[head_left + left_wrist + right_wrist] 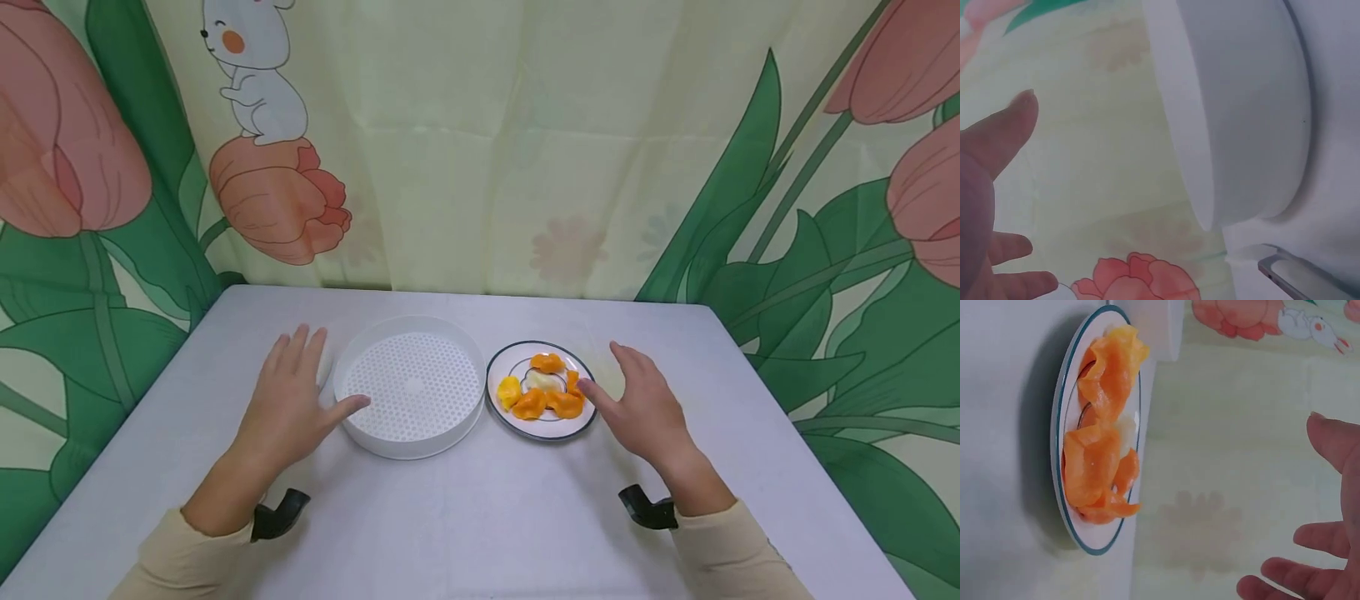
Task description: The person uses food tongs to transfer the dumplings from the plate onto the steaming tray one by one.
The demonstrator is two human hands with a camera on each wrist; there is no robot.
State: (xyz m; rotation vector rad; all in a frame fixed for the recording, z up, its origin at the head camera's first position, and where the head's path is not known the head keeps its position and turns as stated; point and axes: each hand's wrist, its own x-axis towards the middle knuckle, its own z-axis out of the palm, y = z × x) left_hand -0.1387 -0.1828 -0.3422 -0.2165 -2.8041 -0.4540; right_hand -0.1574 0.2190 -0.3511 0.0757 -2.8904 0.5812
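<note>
A round white perforated tray (409,386) (1241,112) sits mid-table. Right of it stands a white plate with a dark rim (542,427) (1066,481) carrying several orange dumplings (547,403) (1100,462), a yellow one (509,392) and a white one. My left hand (288,400) (985,187) hovers with fingers spread just left of the tray, thumb near its wall. My right hand (637,404) (1329,519) hovers open just right of the plate, thumb close to its rim. Neither hand holds anything.
The white table (480,517) ends at a floral curtain (480,142) behind it. Black wrist camera mounts (279,512) show under both sleeves. Bare tabletop lies in front of the tray and plate.
</note>
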